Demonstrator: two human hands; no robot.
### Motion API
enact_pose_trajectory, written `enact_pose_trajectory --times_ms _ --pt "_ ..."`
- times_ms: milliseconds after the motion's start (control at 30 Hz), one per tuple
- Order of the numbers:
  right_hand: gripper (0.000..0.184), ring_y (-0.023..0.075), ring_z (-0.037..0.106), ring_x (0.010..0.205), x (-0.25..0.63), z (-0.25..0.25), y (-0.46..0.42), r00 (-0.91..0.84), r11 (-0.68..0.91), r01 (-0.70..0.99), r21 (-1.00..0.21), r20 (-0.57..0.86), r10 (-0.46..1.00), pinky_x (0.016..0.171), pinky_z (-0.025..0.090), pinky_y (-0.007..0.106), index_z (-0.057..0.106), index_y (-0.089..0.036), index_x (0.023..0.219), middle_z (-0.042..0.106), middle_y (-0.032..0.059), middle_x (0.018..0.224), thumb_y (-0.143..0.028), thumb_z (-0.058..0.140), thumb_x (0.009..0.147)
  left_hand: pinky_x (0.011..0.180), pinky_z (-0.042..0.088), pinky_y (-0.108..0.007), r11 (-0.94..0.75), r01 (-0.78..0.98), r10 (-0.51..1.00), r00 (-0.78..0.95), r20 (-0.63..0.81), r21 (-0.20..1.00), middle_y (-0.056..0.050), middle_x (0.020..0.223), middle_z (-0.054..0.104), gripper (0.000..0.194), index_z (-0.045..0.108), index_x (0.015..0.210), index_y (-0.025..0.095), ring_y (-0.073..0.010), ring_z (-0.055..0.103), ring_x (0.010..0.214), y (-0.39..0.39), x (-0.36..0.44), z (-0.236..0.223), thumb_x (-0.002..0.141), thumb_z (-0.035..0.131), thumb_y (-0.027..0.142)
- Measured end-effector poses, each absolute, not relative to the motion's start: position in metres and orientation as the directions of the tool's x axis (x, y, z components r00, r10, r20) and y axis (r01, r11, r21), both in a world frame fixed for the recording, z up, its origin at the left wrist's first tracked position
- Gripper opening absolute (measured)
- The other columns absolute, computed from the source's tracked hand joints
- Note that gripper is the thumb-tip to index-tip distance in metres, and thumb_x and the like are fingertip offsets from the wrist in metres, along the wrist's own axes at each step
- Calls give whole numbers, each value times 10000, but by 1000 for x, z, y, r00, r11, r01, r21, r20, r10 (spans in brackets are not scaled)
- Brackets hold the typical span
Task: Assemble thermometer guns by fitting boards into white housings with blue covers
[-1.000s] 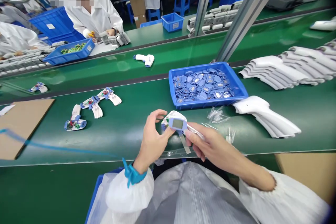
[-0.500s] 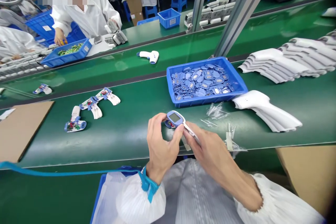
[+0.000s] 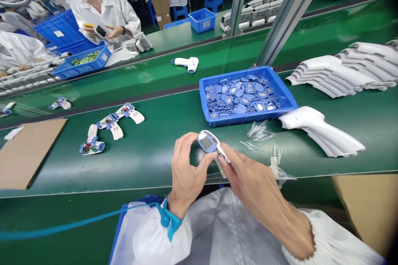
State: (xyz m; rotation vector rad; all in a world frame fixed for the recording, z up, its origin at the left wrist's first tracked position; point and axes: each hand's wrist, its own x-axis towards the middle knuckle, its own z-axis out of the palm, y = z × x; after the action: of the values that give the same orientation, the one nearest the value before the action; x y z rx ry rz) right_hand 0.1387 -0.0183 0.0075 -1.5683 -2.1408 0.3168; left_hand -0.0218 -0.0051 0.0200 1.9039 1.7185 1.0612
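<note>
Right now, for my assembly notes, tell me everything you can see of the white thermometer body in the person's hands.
The white thermometer body is a glossy plastic-looking shell with a blue-framed grey screen facing up. The left hand and right hand hold it, the right at its narrow end, above the green belt.

Left hand (image 3: pixel 189 169), right hand (image 3: pixel 251 178) on thermometer head (image 3: pixel 207 142) (screen up)

On the belt (image 3: pixel 149 169), a tray (image 3: pixel 248 120) of display modules (image 3: pixel 242 97) lies beyond the held thermometer (image 3: pixel 207 142), with circuit-board assemblies (image 3: pixel 112 126) left and housing shells (image 3: pixel 323 128) right
</note>
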Motion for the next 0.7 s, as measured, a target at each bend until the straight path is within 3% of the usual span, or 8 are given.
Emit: enact_pose_trajectory --times_ms 100,267,567,700 --pt "308 191 675 528 138 10 -17 -226 317 819 -479 238 945 432 252 270 610 -223 1243 774 30 886 -331 383 1065 1022 475 -367 -190 661 955 -49 294 726 -82 1220 642 319 607 1208 222 -236 588 1167 -7 -22 18 910 712 267" --pt "311 177 681 570 135 9 -20 -181 284 802 -525 239 954 439 292 249 605 -207 1244 768 37 902 -321 375 1068 985 474 -391 -251 769 924 11 381 588 -118 1201 634 332 585 1243 178 -249 586 1124 -10 -20 16 945 667 299" --pt "394 136 553 386 131 4 -23 -270 352 900 -257 307 913 392 149 272 581 -162 1330 650 -20 687 -320 309 1092 973 475 -404 -280 819 905 51 422 501 -125 1214 631 347 564 1284 159 -253 573 1112 -9 -23 14 953 643 233" --pt "359 129 519 356 130 4 -24 -274 346 919 -187 325 905 391 126 281 605 -147 1274 660 -13 697 -277 331 1082 958 473 -371 -280 809 932 99 350 517 -95 1176 644 319 565 1268 159 -227 562 1089 -8 -25 23 957 633 182"
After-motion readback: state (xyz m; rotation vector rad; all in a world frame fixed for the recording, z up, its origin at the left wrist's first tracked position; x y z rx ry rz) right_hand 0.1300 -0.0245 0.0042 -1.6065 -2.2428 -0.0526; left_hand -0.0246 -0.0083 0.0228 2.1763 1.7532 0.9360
